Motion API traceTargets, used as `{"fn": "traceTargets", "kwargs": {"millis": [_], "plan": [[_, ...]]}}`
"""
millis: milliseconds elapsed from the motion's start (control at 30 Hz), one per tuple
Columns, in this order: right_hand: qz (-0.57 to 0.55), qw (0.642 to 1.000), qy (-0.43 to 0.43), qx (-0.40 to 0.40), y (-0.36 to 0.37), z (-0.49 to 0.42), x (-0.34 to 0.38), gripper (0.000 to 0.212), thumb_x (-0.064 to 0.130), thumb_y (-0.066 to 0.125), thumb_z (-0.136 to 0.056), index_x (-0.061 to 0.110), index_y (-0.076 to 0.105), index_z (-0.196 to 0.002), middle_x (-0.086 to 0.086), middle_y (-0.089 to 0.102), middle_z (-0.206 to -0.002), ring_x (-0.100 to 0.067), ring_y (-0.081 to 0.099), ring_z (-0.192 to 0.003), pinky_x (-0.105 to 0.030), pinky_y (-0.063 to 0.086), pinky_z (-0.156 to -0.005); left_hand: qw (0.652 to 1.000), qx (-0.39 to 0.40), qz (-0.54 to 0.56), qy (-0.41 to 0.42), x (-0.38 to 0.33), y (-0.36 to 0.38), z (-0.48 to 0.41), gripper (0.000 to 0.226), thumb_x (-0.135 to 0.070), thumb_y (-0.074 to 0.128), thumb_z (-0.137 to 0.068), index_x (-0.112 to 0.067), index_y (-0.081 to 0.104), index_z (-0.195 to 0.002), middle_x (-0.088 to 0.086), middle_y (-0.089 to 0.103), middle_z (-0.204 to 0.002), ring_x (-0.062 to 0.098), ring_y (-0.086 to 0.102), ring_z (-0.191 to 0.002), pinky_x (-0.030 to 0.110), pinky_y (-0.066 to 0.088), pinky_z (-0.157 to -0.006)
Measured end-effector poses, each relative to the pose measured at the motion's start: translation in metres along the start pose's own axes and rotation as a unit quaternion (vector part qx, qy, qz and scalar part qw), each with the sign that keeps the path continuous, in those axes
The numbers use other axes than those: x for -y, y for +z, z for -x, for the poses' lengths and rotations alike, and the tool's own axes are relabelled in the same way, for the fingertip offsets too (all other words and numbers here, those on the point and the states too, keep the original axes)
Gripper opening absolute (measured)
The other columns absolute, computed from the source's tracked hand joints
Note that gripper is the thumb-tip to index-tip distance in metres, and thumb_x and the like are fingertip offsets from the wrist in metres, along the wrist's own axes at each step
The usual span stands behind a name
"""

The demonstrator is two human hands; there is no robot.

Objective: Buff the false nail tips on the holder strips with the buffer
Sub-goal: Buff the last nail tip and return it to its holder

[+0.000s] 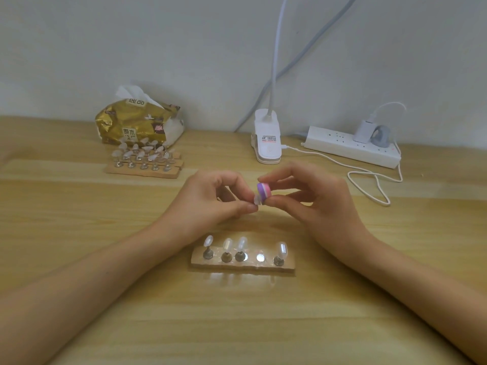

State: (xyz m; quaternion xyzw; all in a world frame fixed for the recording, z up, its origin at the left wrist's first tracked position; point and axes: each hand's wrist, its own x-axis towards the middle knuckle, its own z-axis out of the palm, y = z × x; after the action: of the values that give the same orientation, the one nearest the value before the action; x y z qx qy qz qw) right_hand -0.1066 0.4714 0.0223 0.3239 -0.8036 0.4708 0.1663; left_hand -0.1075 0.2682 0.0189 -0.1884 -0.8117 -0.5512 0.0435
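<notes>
Your right hand pinches the purple-and-pink buffer block against the clear nail tip your left hand pinches.

A small purple, pink and white buffer is held up at mid-frame, touching a clear nail tip. At lower centre, a wooden holder strip carries four upright tips. More loaded strips lie at upper left.

The fingers cover most of the buffer; the nail tip against it is blurred.
</notes>
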Motion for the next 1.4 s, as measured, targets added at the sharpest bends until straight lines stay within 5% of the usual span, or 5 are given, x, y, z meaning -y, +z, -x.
{"fn": "traceTargets", "kwargs": {"millis": [467,967,1267,1400], "plan": [[-0.005,1.0,-0.026,-0.015,0.0016,0.0005,-0.0001,0.017,0.005,0.077,-0.084,0.006,0.068,-0.098,0.006,0.07,-0.099,-0.008,0.072,-0.097,-0.024,0.059,-0.081,1.0,-0.011,-0.018,0.003,-0.0032,0.0011,0.0017,0.018,-0.009,0.081,-0.077,-0.021,0.069,-0.071,-0.013,0.067,-0.063,0.005,0.061,-0.055,0.017,0.047,-0.058],[0.023,1.0,-0.017,0.003,0.0002,0.0011,0.0024,0.016,0.007,0.079,-0.084,0.009,0.067,-0.094,0.011,0.07,-0.098,-0.005,0.071,-0.094,-0.028,0.06,-0.078,1.0,-0.003,-0.004,-0.009,-0.002,0.0012,0.0014,0.016,-0.009,0.08,-0.076,-0.019,0.069,-0.071,0.0,0.069,-0.065,0.008,0.061,-0.054,0.022,0.051,-0.06],[0.013,1.0,-0.005,-0.006,-0.0014,0.0007,0.0001,0.017,0.004,0.079,-0.082,0.008,0.068,-0.093,0.008,0.073,-0.098,-0.004,0.072,-0.091,-0.02,0.058,-0.08,1.0,-0.005,0.003,-0.01,-0.0023,0.002,0.0009,0.016,-0.007,0.08,-0.077,-0.017,0.068,-0.071,-0.014,0.067,-0.062,0.005,0.06,-0.051,0.016,0.05,-0.058],[0.017,1.0,-0.019,-0.001,-0.0011,0.0004,0.002,0.016,0.006,0.079,-0.083,0.005,0.069,-0.096,0.005,0.072,-0.097,-0.007,0.072,-0.093,-0.03,0.06,-0.079,1.0,-0.006,0.007,-0.016,-0.0015,0.0013,0.001,0.017,-0.009,0.081,-0.076,-0.019,0.068,-0.071,-0.009,0.066,-0.059,0.006,0.059,-0.052,0.019,0.049,-0.059]]}}
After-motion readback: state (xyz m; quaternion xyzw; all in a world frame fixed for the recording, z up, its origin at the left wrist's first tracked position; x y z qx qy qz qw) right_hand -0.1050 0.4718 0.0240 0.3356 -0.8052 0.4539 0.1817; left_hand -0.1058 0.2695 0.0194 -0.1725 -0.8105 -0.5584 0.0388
